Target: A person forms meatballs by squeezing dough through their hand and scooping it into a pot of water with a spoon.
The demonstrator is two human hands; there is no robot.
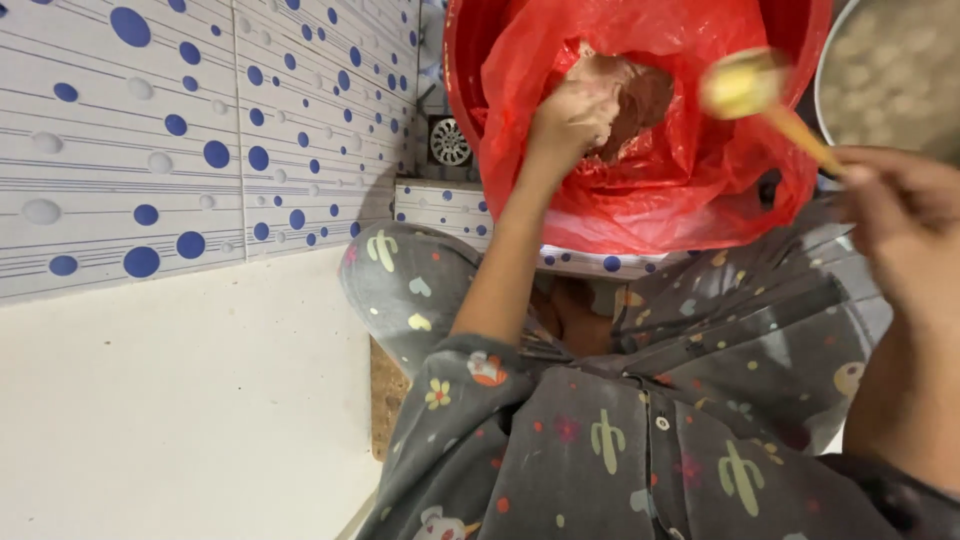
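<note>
A red plastic bag (pixel 690 190) lines a red tub (pixel 462 60) at the top middle, with a brown doughy mass (pixel 645 95) inside. My left hand (pixel 570 120) reaches into the bag, fingers closed against the brown mass and dusted pale. At the right edge, my right hand (pixel 900 205) grips the handle of a wooden spoon (pixel 745 85), whose blurred yellow bowl hovers over the bag. Grey patterned clothing (pixel 640 420) covers my knees and lap below.
A wall of white tiles with blue dots (pixel 180 130) fills the left side above a plain white floor (pixel 170 400). A round floor drain (pixel 450 142) sits beside the tub. A metal pot (pixel 890 70) of pale contents stands at top right.
</note>
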